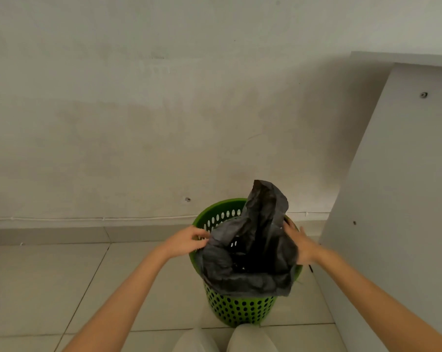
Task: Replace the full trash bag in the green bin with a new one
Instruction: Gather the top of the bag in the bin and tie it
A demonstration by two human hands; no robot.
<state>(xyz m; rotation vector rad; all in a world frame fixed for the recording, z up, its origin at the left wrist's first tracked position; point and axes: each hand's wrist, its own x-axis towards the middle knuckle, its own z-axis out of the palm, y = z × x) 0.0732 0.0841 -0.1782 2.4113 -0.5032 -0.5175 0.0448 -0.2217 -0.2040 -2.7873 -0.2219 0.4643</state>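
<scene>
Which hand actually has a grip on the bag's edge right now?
The left hand: its fingers pinch the black bag at the green bin rim. The right hand lies flat against it.

Plain off-white wall (138,110) with a thin cable (87,219) above the skirting. Pale tiled floor (49,288). White panel (392,174) at right casts a shadow on the wall.
</scene>
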